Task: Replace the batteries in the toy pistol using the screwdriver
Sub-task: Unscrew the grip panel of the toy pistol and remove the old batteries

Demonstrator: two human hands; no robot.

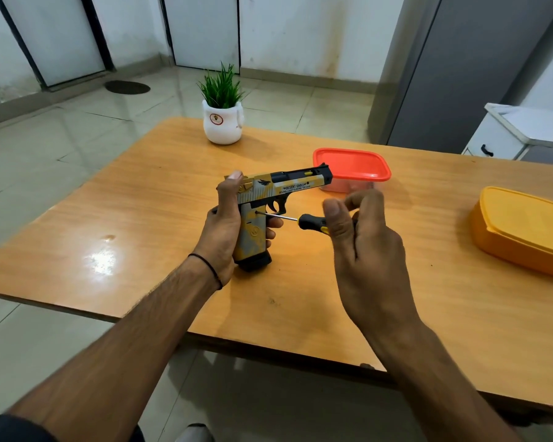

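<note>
A wooden table (pixel 141 218) is standing on glossy floor tiles (pixel 45 138). Over it the left hand (pixel 221 228) is gripping the toy pistol (pixel 278 186) by its handle — barrel level, pointing right. The right hand (pixel 361 237) is pinching the screwdriver (pixel 310 222), tip pointing left at the grip, thumb hiding its handle end. Farther back a potted plant (pixel 221 122) is sitting.
</note>
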